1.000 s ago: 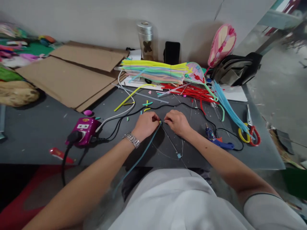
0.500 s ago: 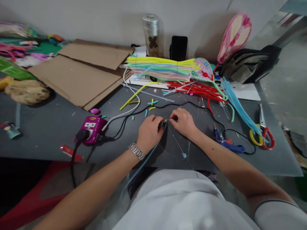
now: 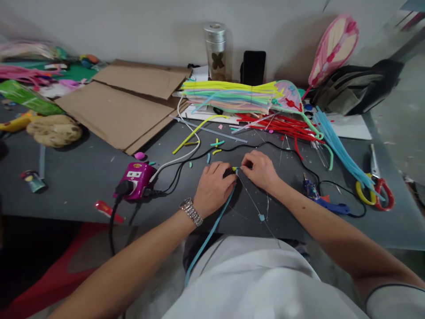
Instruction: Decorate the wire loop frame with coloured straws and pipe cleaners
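My left hand (image 3: 214, 186), with a metal watch on its wrist, pinches the top end of a long blue strip (image 3: 212, 228) that trails down off the dark table (image 3: 73, 177) toward my lap. My right hand (image 3: 260, 169) pinches the same spot from the right, where a small yellow-green piece (image 3: 234, 169) shows between the fingertips. A thin wire frame (image 3: 257, 206) with a small blue bead runs down from that joint. Both hands are closed in a pinch and nearly touch.
Behind the hands lie a stack of pastel strips (image 3: 229, 93), red strips (image 3: 279, 125), light blue strips (image 3: 338, 148) and cardboard sheets (image 3: 116, 108). A blue glue gun (image 3: 323, 199) and scissors (image 3: 376, 188) lie right; a purple power strip (image 3: 134, 175) with cables lies left. A metal can (image 3: 215, 51) stands by the wall.
The view has shifted, so everything sits a little further right and lower in the picture. Both hands stay pinched together at the blue strip's end, with only small finger movements.
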The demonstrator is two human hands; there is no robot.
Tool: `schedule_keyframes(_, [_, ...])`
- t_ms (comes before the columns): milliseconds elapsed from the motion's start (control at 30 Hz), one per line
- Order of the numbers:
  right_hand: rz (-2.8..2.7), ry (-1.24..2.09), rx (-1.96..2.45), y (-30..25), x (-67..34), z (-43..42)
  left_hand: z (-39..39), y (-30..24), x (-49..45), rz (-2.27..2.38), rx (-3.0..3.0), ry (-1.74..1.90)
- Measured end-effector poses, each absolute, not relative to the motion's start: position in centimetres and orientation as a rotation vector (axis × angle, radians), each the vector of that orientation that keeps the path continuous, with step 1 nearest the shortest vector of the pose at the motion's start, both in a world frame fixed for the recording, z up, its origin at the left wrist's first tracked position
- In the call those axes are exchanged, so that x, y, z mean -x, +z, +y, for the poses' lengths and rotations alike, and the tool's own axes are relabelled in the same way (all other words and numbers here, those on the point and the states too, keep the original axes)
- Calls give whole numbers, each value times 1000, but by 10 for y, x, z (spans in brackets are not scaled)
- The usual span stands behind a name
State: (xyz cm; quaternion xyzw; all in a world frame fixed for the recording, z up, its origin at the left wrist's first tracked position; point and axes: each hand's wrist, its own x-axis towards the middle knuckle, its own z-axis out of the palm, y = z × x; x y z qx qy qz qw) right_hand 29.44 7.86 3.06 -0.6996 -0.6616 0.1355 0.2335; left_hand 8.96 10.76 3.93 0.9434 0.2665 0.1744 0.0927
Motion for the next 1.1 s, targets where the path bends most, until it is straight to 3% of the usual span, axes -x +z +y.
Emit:
schedule_keyframes(900, [-1772,410,2065,36,-284,85,115,32,-89,739,-2699,468])
schedule_keyframes(1100, [-1724,548,2151,50,-282,86,124,32,-87,661,-2632,518])
